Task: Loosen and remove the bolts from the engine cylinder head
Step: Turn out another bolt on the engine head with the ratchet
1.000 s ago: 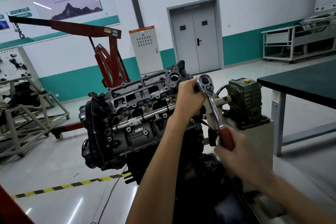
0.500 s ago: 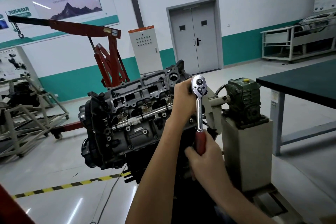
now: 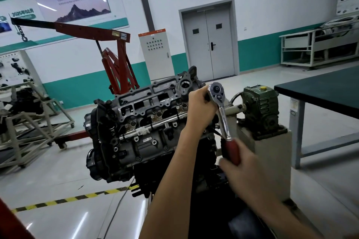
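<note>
— Position of the bolt under work?
— Not visible. Hidden behind the left hand (image 3: 200,105), at the right end of the grey cast-metal cylinder head (image 3: 151,103), with the engine mounted sideways on its stand.

— Handling, by judgement?
— Probably a short steel bolt: stiff, light once free, maybe oily and easy to drop into the engine. Tight at first, so firm pull on the handle. For the last turns, better taken at its head with the fingertips.

— Tool?
— Chrome ratchet wrench with a red handle (image 3: 223,116), round head up at the bolt, shaft slanting down toward the person.

— Hands?
— Fingers of the left hand curled round the part just behind the ratchet head, seemingly to steady it. Blurred right hand (image 3: 246,167) wrapped round the red handle.

— Further out?
— Green cast gearbox (image 3: 260,106) just beside the wrench, on a pale pedestal (image 3: 272,151). Dark-topped table (image 3: 320,91) to the right. Red engine crane (image 3: 118,68) behind, well apart.
</note>
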